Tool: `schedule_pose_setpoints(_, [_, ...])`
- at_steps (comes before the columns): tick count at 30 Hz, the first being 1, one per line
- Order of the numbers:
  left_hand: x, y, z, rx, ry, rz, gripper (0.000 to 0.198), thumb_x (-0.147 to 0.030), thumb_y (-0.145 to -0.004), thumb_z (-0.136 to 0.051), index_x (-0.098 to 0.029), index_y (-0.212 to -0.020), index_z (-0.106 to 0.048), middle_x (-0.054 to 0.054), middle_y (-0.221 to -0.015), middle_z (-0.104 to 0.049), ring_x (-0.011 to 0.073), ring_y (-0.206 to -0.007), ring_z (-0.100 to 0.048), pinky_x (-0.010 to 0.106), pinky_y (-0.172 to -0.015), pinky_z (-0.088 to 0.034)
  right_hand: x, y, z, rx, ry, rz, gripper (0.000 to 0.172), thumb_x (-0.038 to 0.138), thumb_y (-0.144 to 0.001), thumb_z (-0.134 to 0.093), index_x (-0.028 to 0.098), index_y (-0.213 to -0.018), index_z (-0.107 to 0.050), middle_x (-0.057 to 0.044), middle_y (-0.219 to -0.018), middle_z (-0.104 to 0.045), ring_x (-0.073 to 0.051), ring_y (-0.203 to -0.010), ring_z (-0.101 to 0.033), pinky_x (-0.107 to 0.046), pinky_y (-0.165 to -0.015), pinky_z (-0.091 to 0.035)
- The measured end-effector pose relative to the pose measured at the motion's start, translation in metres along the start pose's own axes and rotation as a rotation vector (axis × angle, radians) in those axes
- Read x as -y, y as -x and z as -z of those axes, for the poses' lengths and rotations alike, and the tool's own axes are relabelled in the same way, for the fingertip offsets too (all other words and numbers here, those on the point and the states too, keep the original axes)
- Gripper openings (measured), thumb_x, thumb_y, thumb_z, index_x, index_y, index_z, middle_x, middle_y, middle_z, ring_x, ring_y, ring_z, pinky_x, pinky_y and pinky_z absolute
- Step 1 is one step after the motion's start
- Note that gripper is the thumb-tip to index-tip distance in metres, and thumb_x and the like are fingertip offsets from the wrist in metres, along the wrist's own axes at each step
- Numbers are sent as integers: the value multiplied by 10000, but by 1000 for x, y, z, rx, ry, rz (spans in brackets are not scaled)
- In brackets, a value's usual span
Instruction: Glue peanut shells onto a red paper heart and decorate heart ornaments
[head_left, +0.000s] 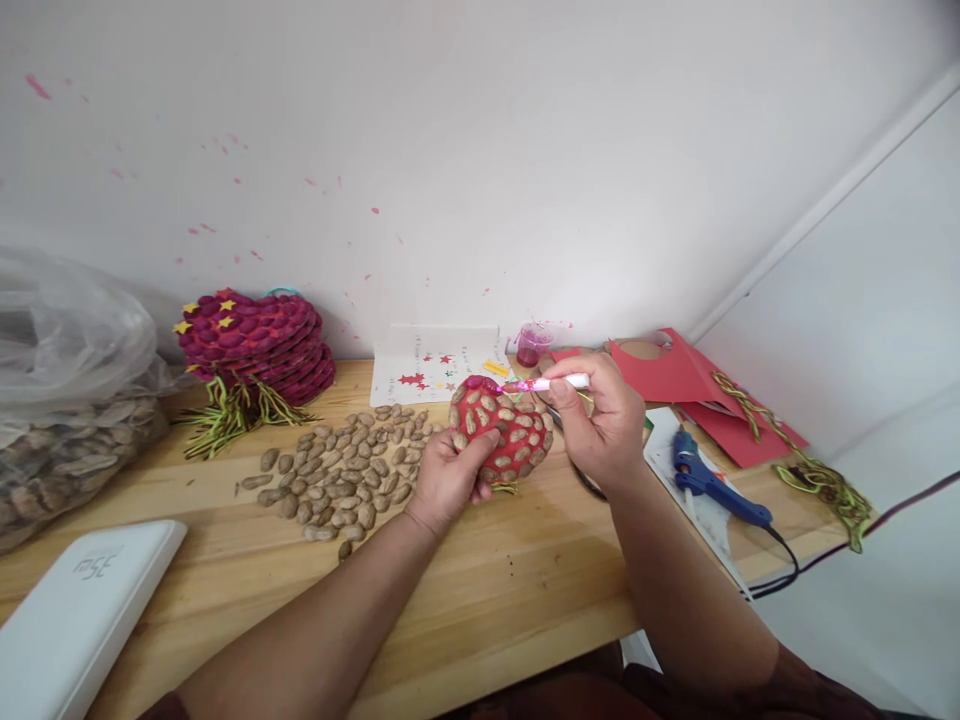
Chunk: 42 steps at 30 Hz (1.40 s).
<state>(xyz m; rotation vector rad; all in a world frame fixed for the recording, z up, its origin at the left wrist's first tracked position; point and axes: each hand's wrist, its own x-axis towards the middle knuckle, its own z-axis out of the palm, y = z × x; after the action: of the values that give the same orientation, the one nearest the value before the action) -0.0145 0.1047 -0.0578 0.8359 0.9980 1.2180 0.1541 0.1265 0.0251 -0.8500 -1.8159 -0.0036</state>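
My left hand (452,468) grips the lower left edge of a red heart-shaped piece (513,438) with peanuts in their shells stuck over its face. Magenta paint coats the peanuts at its upper left lobe. In my right hand (606,418) is a white-handled paintbrush (551,383), pinched between thumb and fingers, its tip at the painted lobe. A small clear cup of magenta paint (532,345) stands just behind the heart. Loose peanuts (349,475) lie spread on the wooden table left of my left hand.
Finished-looking magenta pieces with yellow stars (255,335) are stacked at back left, beside a plastic bag of peanuts (67,450). A white power bank (90,610) lies front left. A blue glue gun (716,485), red card (671,375) and green cords (825,485) lie right. A sticker sheet (394,370) rests behind.
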Motion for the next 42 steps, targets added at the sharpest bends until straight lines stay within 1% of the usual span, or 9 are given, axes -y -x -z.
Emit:
schedule_pose_setpoints(4, [-1,1,0,-11,45,-7,458,-545,-665,-845,-191,-579,-566,-17,-442,-582,98,-285,-467,193,-262,-289,-4,2,1,-2,17,-30,75,213,-972,-606,240,-991,-673,-34,-934,-705,-215,-889,-662,-391,-827,-518])
schedule_pose_setpoints(10, [1,0,0,-7,60,-7,436,-517,-677,-842,-191,-596,-564,-25,-455,-593,92,-283,-465,186,-264,-308,-5,2,0,-16,-19,-56,82,235,-983,-597,239,-1010,-674,-38,-950,-697,-211,-892,-665,-393,-835,-521])
schedule_pose_setpoints(19, [1,0,0,18,59,-6,440,-525,-674,-847,-184,-593,-581,-15,-458,-604,93,-283,-469,189,-260,-300,-4,2,-1,-39,-25,-64,88,240,-987,-595,238,-1019,-676,-41,-954,-697,-209,-899,-667,-393,-842,-525])
schedule_pose_setpoints(25, [1,1,0,5,79,-15,410,-508,-687,-841,-182,-617,-603,-15,-473,-615,90,-290,-468,192,-274,-325,-5,3,0,-35,-1,-59,76,244,-979,-606,246,-1006,-677,-36,-936,-698,-217,-894,-666,-406,-847,-525])
schedule_pose_setpoints(29, [0,1,0,10,49,-9,428,-527,-676,-842,-183,-603,-598,-10,-454,-601,97,-291,-474,196,-270,-300,-5,3,0,-43,-19,-71,88,249,-984,-598,247,-1022,-677,-38,-951,-699,-216,-893,-669,-401,-838,-526])
schedule_pose_setpoints(34, [1,0,0,4,71,-17,444,-532,-668,-851,-182,-593,-588,-15,-458,-599,93,-294,-474,191,-275,-309,-3,2,0,-26,1,-66,73,252,-975,-608,238,-988,-679,-40,-930,-703,-218,-884,-671,-398,-838,-527])
schedule_pose_setpoints(37, [1,-1,0,11,88,-9,462,-554,-656,-862,-176,-611,-599,-6,-472,-615,97,-306,-490,189,-279,-318,-4,2,-1,-58,-62,-132,102,296,-986,-604,231,-995,-683,-37,-903,-696,-199,-823,-659,-369,-789,-525])
schedule_pose_setpoints(40, [0,-2,-1,20,106,-4,479,-579,-655,-864,-165,-646,-623,8,-499,-639,104,-341,-522,190,-309,-361,-12,1,-4,-162,-196,-250,171,380,-992,-602,228,-977,-679,-12,-811,-669,-166,-715,-631,-319,-691,-512])
schedule_pose_setpoints(42, [0,-3,-2,24,121,-10,479,-579,-647,-871,-160,-678,-640,8,-518,-647,112,-376,-550,194,-337,-395,-22,-2,-6,-235,-261,-327,220,436,-980,-611,225,-962,-669,4,-757,-648,-155,-688,-623,-300,-673,-513])
